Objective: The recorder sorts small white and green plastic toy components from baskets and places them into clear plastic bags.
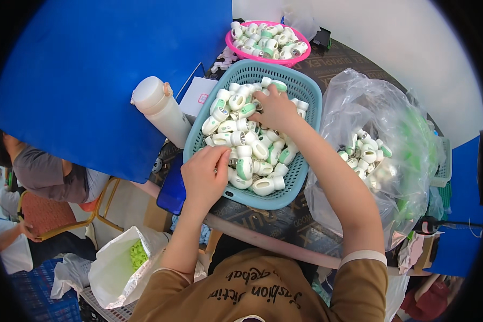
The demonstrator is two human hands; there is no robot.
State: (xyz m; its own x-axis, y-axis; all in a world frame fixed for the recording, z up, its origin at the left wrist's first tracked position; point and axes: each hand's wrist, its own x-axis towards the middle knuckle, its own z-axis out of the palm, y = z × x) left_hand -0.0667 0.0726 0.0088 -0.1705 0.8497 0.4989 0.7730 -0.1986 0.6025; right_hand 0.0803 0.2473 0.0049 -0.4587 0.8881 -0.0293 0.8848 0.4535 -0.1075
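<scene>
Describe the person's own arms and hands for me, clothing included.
The left hand and right hand are ungloved, the forearms bare, with no watch or bracelet showing. The short sleeves are brown, edged with pale trim.

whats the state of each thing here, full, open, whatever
blue basket: heaped with white-and-green plastic pieces
pink basin: heaped with similar pieces
clear plastic bag: crumpled, holding such pieces
white bottle: upright, lid on
white sack: open, bright green pieces inside
left hand: fingers curled, grip unclear
right hand: fingers among pieces, grip unclear
</scene>
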